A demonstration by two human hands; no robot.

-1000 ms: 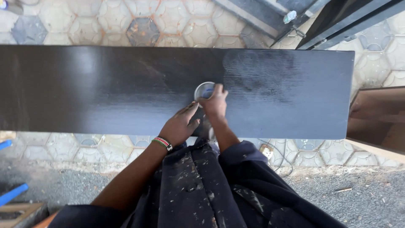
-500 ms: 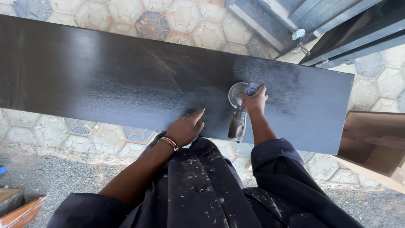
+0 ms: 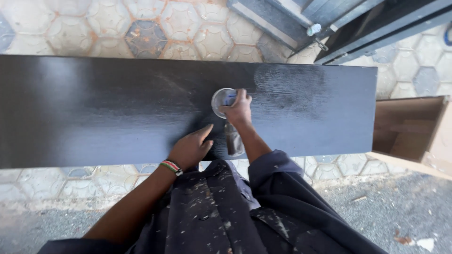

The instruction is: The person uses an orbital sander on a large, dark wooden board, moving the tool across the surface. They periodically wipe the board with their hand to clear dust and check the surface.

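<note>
Across the hexagon-tiled floor (image 3: 56, 28) lies one long black board (image 3: 94, 108), its left end cut off by the frame; beyond its right end sits one open cardboard box (image 3: 405, 127), partly out of view; two hands work on the board; the left hand (image 3: 190, 149) rests flat, fingers spread, holding nothing, one beaded bracelet (image 3: 171, 167) at its wrist; the right hand (image 3: 239, 108) has its grip closed around one power sander (image 3: 225, 101), whose round pad presses the board's middle; the tool's body is mostly hidden beneath the hand and hard to make out.
</note>
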